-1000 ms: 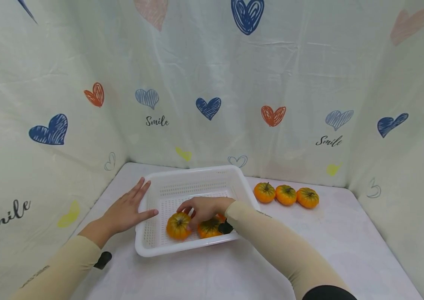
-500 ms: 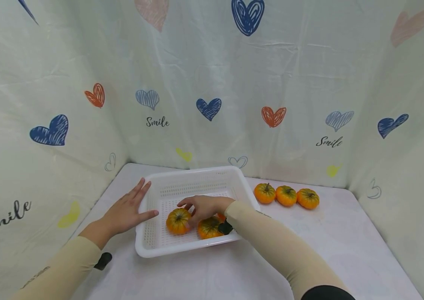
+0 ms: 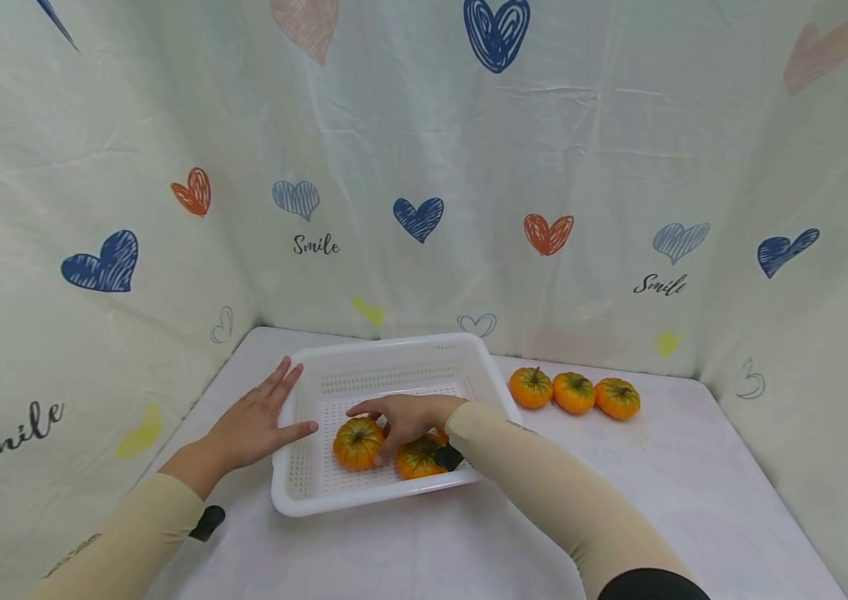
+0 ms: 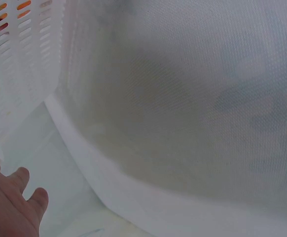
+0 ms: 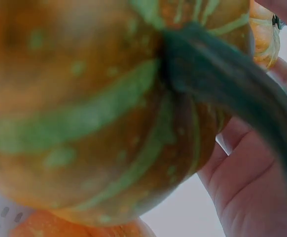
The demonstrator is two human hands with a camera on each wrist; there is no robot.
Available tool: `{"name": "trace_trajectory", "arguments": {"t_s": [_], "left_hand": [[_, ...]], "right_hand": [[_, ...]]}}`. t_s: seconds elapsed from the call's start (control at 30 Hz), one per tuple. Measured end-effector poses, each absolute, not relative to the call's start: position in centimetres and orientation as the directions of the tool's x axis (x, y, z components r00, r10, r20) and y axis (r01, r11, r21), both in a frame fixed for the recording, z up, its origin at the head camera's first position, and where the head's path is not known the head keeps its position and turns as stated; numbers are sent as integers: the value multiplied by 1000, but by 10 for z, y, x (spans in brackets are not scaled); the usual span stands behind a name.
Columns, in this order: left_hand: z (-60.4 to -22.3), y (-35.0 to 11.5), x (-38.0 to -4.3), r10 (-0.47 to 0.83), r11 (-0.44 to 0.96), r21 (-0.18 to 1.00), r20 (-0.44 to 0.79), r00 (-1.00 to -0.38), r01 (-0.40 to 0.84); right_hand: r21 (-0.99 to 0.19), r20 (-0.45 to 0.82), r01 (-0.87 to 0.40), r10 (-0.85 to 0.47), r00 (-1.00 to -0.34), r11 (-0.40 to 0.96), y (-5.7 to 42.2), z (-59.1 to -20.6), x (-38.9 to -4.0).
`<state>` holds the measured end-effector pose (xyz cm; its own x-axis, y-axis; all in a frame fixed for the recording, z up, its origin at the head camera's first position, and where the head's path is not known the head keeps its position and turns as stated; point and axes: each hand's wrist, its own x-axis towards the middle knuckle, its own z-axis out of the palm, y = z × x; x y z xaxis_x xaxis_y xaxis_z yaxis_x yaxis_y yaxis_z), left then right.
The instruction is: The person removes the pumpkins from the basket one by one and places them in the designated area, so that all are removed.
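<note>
A white plastic basket (image 3: 461, 346) with slotted walls holds orange pumpkins with green streaks. My right hand (image 3: 409, 417) reaches inside, thumb and fingers round the far and right sides of the left pumpkin (image 3: 355, 446), which sits low in the basket. Under the right wrist is a second pumpkin (image 3: 418, 458), its dark curved stem (image 5: 217, 74) filling much of the right wrist view. Part of a third pumpkin (image 3: 441, 435) shows behind it, mostly hidden by the wrist. At the basket's left rim, my left hand (image 3: 255, 421) rests with fingers spread straight.
Three more small pumpkins, the nearest pumpkin (image 3: 531, 387) among them, stand in a row on the table (image 3: 664, 483) right of the basket. A pale curtain (image 3: 424, 125) printed with hearts rises behind the table and along both sides.
The left pumpkin has shifted slightly away from me inside the basket. My right fingers lifted and spread, then came round its far side. The left hand has stayed at the rim.
</note>
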<state>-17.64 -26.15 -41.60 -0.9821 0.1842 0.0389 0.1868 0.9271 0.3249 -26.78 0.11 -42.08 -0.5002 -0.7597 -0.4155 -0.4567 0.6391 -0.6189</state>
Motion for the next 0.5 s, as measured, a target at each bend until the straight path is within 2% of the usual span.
{"name": "trace_trajectory", "arguments": {"t_s": [0.5], "left_hand": [[-415, -262, -176, 191, 925, 325, 47, -980, 196]], "right_hand": [[-617, -396, -465, -761, -513, 635, -1, -420, -268]]}}
